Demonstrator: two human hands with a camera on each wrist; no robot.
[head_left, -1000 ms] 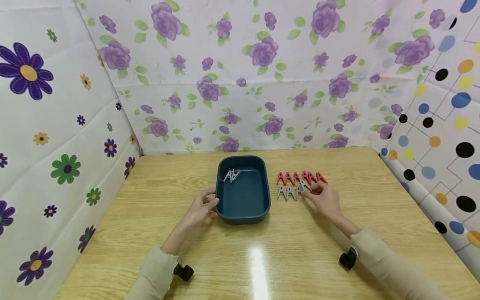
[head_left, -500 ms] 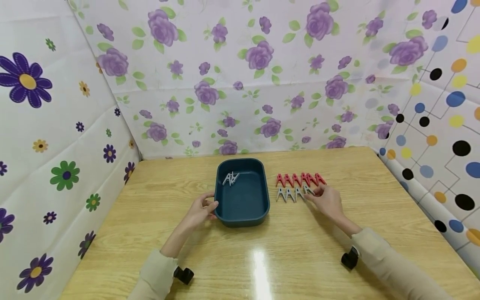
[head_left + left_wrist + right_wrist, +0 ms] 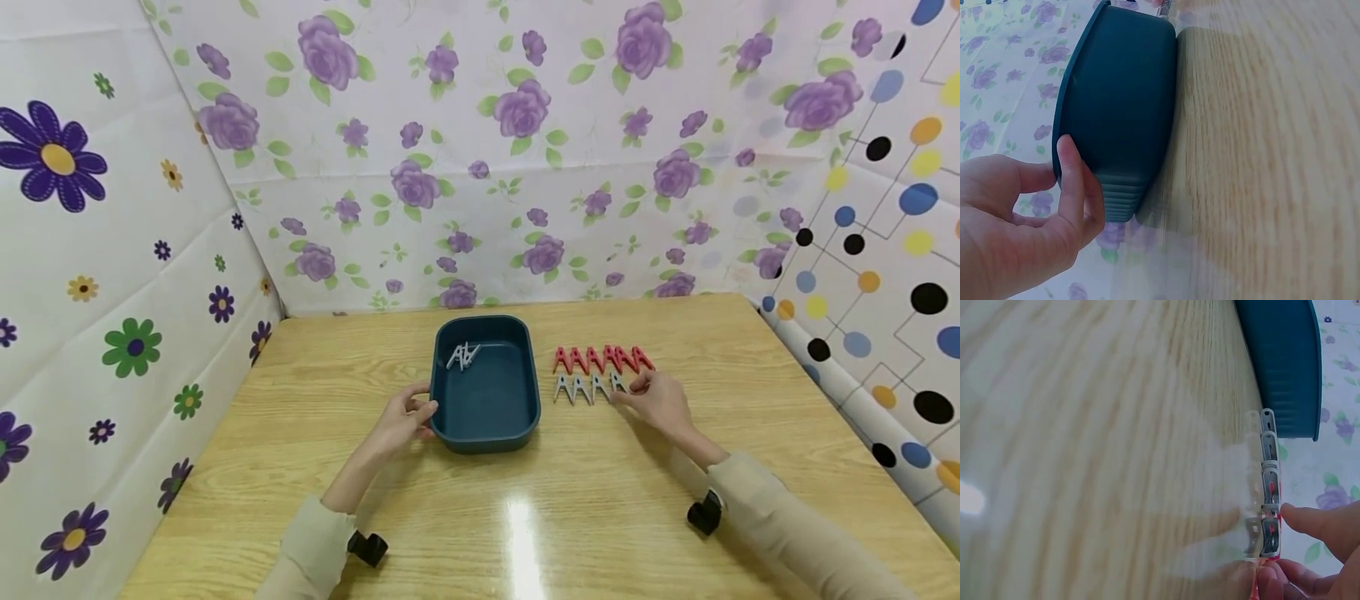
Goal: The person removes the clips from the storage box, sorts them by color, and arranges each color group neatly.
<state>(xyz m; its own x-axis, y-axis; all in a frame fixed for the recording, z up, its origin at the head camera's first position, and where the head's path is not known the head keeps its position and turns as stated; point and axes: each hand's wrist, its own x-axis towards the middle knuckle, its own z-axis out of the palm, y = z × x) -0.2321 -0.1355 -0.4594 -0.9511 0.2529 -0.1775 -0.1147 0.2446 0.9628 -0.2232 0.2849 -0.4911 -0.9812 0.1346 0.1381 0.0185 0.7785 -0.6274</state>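
In the head view, a dark teal plastic box [image 3: 486, 442] stands on the table with a few pale clothespins [image 3: 463, 356] in its far left corner. My left hand [image 3: 401, 417] pinches the box's left rim, its fingers against the outer wall. Right of the box lie two rows: red clothespins [image 3: 592, 360] behind, grey clothespins [image 3: 580, 389] in front. At the right end of the front row, my right hand [image 3: 658, 406] holds a grey clothespin [image 3: 1270, 536] flat on the table between thumb and fingers.
The wooden table [image 3: 360, 358] backs onto a floral cloth wall [image 3: 480, 225]. Patterned cloths hang at the left and right. A bright reflection lies on the near tabletop.
My right hand has lowered the grey clothespin from over the third one to the row's right end, shifting right. The left hand keeps its place on the box.
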